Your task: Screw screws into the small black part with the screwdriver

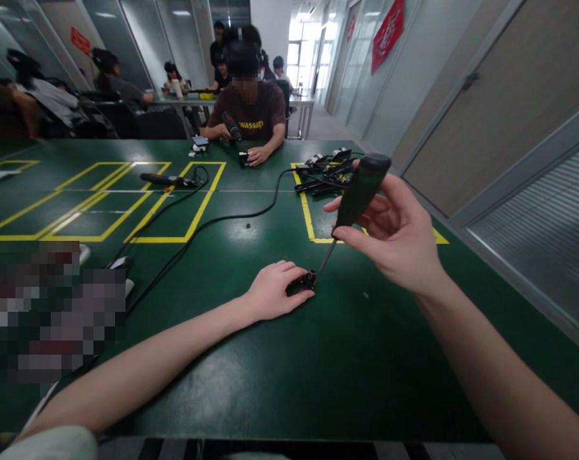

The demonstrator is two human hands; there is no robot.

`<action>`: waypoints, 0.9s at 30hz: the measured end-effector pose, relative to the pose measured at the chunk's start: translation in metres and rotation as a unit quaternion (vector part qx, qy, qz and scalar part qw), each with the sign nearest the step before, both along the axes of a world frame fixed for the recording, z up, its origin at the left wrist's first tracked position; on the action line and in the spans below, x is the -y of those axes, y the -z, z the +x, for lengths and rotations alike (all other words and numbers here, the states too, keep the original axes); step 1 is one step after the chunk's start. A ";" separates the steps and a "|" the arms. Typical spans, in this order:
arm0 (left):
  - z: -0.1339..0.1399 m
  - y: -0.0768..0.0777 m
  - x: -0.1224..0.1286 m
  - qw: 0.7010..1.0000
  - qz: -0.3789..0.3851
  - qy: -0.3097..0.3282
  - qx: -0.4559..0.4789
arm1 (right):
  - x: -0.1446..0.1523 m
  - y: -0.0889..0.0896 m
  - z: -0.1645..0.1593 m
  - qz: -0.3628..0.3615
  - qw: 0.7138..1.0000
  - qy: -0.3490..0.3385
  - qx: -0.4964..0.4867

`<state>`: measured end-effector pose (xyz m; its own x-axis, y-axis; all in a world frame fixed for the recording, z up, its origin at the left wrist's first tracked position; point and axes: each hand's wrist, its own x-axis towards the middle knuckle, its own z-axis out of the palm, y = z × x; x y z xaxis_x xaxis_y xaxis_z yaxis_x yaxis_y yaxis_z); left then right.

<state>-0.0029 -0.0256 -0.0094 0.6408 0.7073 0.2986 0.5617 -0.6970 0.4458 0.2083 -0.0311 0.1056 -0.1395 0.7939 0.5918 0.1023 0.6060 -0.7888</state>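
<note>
A right hand [399, 239] is holding a black-handled screwdriver [363, 191] at a slant above a green desk [318, 377], its grip clamping the handle between thumb and fingers, some of which are hiding behind it. The thin shaft is running down to a small black part [310, 278], which is lying on the desk under the left hand [273, 291]. That hand's grip is pinching the part between thumb and fingers, covering much of it; whether the tip is sitting in a screw or merely resting beside one is impossible to tell.

Behind the screwdriver, a pile of black devices [325, 172] is lying in and around a yellow-taped outline, partly blocked by the handle and too tangled to count. To the left, a dark corded tool [167, 180] is lying across yellow tape lines, and a black cable [251, 216] is snaking over the desk. Pixelation is masking objects at the lower left, while the frame's edge is cutting off both forearms. Across the desk, a person [268, 110] in a dark shirt is holding a power driver [232, 126] over a dark item [243, 157] too small to identify.
</note>
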 end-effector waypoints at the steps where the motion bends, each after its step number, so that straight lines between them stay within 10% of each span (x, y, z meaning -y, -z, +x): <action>1: 0.000 0.000 -0.001 1.000 0.001 -0.003 -0.003 | -0.001 0.000 0.000 0.003 1.000 -0.002 -0.001; 27: 0.010 0.003 -0.068 0.997 -0.020 -0.067 -0.026 | -0.071 -0.004 -0.040 -0.050 0.968 -0.064 -0.237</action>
